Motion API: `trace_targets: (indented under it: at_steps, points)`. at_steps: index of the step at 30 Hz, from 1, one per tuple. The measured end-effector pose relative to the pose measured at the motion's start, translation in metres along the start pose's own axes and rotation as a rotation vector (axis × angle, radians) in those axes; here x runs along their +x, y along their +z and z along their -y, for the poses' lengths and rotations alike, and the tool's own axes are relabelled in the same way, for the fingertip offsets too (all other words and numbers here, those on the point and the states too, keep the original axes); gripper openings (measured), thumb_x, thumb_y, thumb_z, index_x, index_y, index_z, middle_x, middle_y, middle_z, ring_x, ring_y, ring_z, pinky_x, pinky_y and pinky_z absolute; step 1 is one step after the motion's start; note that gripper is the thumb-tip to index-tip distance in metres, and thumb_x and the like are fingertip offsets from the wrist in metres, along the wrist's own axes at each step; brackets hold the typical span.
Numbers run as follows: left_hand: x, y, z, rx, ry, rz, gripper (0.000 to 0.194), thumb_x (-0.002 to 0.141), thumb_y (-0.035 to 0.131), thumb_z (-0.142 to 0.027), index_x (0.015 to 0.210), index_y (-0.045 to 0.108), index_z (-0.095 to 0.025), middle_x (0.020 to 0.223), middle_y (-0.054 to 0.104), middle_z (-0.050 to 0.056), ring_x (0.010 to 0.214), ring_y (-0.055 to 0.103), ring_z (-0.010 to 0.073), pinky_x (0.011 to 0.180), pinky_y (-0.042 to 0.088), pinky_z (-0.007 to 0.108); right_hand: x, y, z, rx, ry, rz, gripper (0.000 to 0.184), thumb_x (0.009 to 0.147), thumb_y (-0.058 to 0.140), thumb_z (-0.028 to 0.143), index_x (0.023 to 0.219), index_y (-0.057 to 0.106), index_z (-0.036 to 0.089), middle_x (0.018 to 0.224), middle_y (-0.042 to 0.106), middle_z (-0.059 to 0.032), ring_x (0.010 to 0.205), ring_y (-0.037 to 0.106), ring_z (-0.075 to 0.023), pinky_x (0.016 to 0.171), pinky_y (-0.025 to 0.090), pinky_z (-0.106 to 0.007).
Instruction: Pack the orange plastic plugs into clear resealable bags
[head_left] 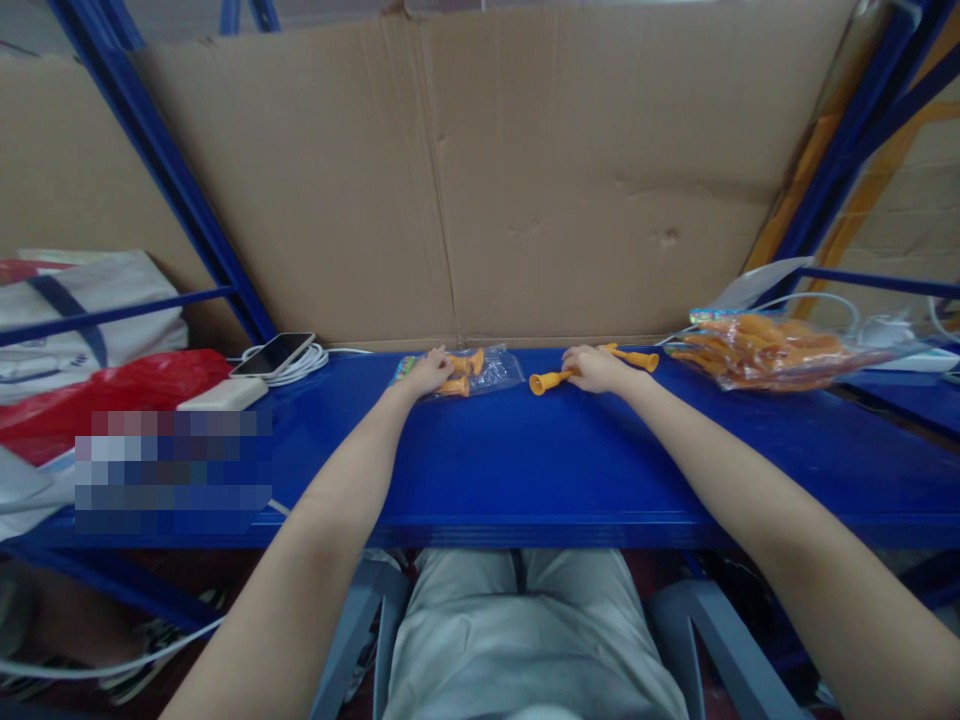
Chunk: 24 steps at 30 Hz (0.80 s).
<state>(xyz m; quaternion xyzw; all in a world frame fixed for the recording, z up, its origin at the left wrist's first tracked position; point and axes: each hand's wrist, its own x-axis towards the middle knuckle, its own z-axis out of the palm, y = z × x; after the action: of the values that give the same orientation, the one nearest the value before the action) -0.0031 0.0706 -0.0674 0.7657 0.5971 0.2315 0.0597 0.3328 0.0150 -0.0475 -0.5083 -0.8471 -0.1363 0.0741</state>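
Note:
My left hand (426, 372) rests with curled fingers on a small clear plastic bag (491, 372) that holds a few orange trumpet-shaped toys, at the back of the blue shelf board (525, 460). My right hand (596, 368) is closed over two loose orange toy trumpets: one (546, 381) points its bell left, the other (636, 358) sticks out to the right. Both forearms stretch forward over the board.
A large clear bag of orange toys (772, 350) lies at the right. At the left sit a phone (272, 354) on coiled white cable, a white power bank (223, 394), a red bag (112, 395). Cardboard (465, 170) backs the shelf; blue rack posts flank it.

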Motion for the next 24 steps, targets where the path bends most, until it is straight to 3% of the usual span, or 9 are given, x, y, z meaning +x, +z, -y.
trace_targets:
  at_steps: [6,14,21,24]
  points:
    - [-0.001,0.0,-0.003,0.056,0.0,0.01,0.025,0.084,0.045,-0.026,0.095,0.065,-0.018,0.148,0.043,0.008,0.133,0.043,0.0219,0.108,0.033,0.03,-0.006,-0.007,0.0,-0.042,0.098,-0.108,0.024,0.086,0.048,0.02,0.095,0.07,0.015,0.113,0.066,-0.0137,0.109,0.054,-0.0282,0.087,0.035,-0.041]
    - [-0.007,-0.003,-0.018,0.131,-0.015,0.048,0.043,0.09,0.039,-0.03,0.123,0.058,-0.012,0.15,0.037,0.011,0.138,0.036,0.0214,0.111,0.027,0.028,-0.003,-0.014,0.01,0.009,0.048,-0.246,0.022,0.088,0.048,0.024,0.094,0.067,0.017,0.101,0.067,-0.0124,0.101,0.052,-0.0267,0.082,0.031,-0.037]
    - [-0.011,0.002,-0.032,-0.007,0.102,0.109,0.023,0.084,0.047,-0.028,0.091,0.066,-0.017,0.147,0.042,0.01,0.135,0.041,0.0225,0.109,0.032,0.032,-0.002,-0.015,0.028,0.094,-0.052,-0.222,0.02,0.086,0.05,0.022,0.092,0.069,0.019,0.105,0.067,-0.0105,0.104,0.051,-0.0261,0.086,0.029,-0.038]
    - [-0.012,0.003,-0.038,-0.109,0.121,0.064,0.016,0.082,0.051,-0.028,0.084,0.065,-0.02,0.146,0.045,0.008,0.133,0.042,0.0229,0.108,0.032,0.032,-0.001,-0.014,0.033,0.148,-0.034,-0.193,0.019,0.086,0.053,0.026,0.093,0.071,0.022,0.109,0.068,-0.0083,0.108,0.05,-0.0267,0.088,0.029,-0.041]
